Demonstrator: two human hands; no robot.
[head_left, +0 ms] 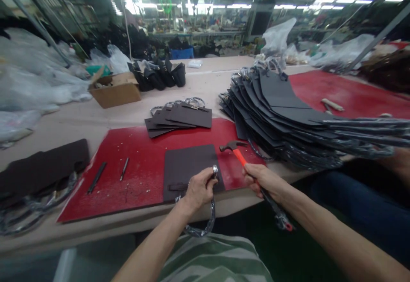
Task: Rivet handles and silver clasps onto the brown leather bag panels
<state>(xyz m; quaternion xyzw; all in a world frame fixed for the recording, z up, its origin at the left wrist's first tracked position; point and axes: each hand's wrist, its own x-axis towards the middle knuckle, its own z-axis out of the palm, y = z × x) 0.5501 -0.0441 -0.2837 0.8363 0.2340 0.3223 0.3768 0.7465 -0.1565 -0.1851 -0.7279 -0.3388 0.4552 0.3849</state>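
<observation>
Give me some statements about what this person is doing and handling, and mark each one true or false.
1. The right hand grips a hammer. True.
2. Both hands grip the hammer. False: only the right hand does.
3. The left hand holds a small silvery piece. True.
4. A dark panel lies on the red mat. True.
5. The hammer shows no orange anywhere. False: its handle is partly orange.

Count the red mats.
2: the near mat beneath the hammer, and the far mat at right, behind the dark stack. Others may be hidden.
</observation>
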